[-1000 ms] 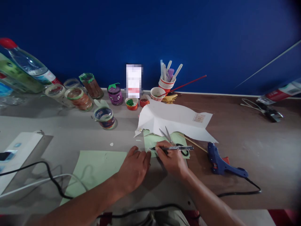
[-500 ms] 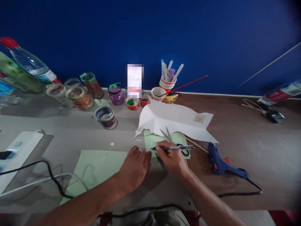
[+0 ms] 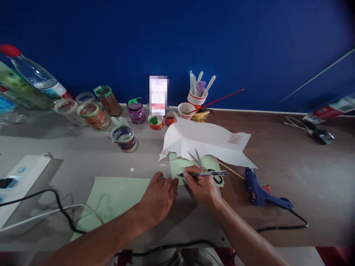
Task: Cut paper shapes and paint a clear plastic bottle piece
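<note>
My right hand (image 3: 202, 184) is closed around a black-and-clear pen (image 3: 213, 173), whose tip points left toward the fingertips of my left hand (image 3: 161, 197). That left hand is closed, its fingers curled together on the table; a tiny pale piece at the pen tip is too small to make out. Under the right hand's fingers lies a small light green sheet (image 3: 177, 164). Scissors (image 3: 197, 159) rest on this sheet with blades apart, their black handles partly behind the right hand. A larger green sheet (image 3: 116, 195) lies left of and beneath my left forearm.
A blue glue gun (image 3: 256, 192) with a black cord lies to the right. White torn paper (image 3: 205, 136) spreads behind the scissors. Farther back stand a decorated tub (image 3: 124, 140), paint cups (image 3: 156, 123), glass jars (image 3: 94, 116), a phone (image 3: 158, 96) and stacked paper cups (image 3: 197, 98).
</note>
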### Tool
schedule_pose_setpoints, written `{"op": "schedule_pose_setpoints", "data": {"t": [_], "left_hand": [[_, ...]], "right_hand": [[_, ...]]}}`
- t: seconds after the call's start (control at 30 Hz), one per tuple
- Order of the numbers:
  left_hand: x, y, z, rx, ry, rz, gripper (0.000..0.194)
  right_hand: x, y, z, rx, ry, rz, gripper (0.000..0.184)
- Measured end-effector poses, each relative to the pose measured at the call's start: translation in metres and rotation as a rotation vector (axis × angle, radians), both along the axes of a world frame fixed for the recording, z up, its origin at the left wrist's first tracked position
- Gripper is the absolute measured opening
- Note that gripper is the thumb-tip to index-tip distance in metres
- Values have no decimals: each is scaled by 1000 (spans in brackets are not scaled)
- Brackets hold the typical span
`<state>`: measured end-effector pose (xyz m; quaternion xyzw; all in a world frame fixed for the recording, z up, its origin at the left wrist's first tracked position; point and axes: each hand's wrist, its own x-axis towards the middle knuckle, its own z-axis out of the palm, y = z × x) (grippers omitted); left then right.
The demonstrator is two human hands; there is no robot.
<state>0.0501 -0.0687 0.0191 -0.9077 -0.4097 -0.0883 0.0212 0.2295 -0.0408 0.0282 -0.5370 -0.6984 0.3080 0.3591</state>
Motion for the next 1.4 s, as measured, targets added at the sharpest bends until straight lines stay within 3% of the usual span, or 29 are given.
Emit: {"op": "schedule_pose_setpoints", "data": {"t": [0.23,0.47,0.9,1.4], "left_hand": [[-1,0,-1,-11,-6,-6,28],[0,0,-1,-27,-3,-6,31],[0,0,0,-20,6,1,31],[1,0,1,-28,9,10,31]], "right_hand": [[0,1,1,-17,33,-6,16],[7,0,1,-33,111,-136,18],[1,-1,4,83,128,-99,14],[0,2,6,55,128,-98,15]]}}
